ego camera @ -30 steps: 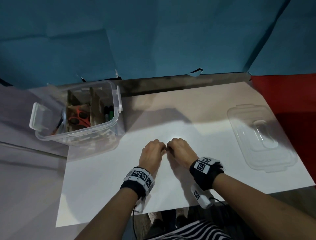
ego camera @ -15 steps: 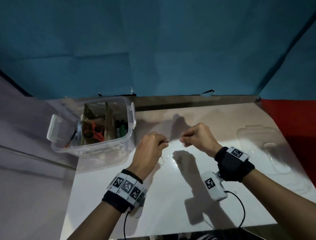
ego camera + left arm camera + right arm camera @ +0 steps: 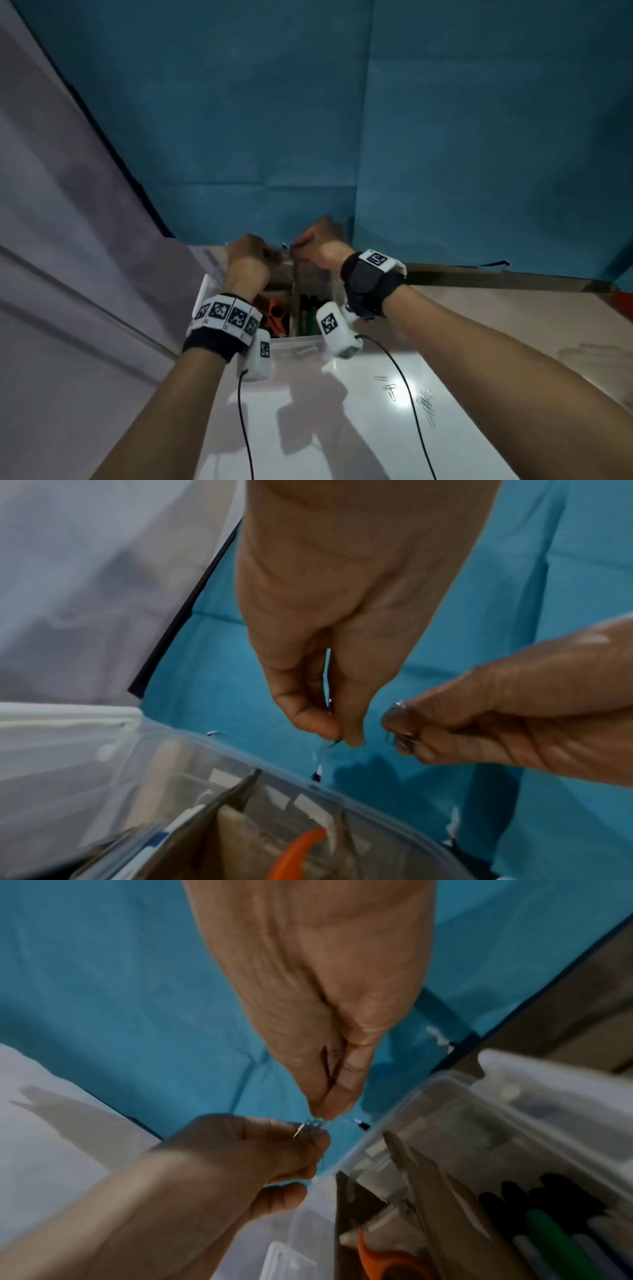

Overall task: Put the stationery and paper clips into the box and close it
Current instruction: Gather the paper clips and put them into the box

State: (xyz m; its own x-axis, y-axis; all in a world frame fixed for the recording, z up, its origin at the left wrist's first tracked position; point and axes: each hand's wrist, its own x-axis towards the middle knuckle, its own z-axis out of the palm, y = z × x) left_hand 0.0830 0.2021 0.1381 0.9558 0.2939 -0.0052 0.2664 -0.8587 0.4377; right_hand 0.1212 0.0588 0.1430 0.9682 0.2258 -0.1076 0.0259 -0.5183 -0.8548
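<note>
Paper clips are pinched in both hands above the far end of the clear plastic box, which sits at the centre of the head view on the white counter; holding them over the open top is, judging by the task, so that they fall inside when released. The left hand has its thumb and fingers closed on a thin wire clip, and the right hand likewise grips a small bunch between thumb and fingertips; how many clips each holds is too small to tell. Two hands work here, almost touching. Inside the box, cardboard dividers keep kinds apart: one pair of orange-handled scissors lies in the middle compartment, and several markers, one of them green, lie in the right one. More clips are still loose on the counter at the lower right of the head view, in about three small clusters, so the gathering looks unfinished. One clear lid lies at the right edge, off the box.
</note>
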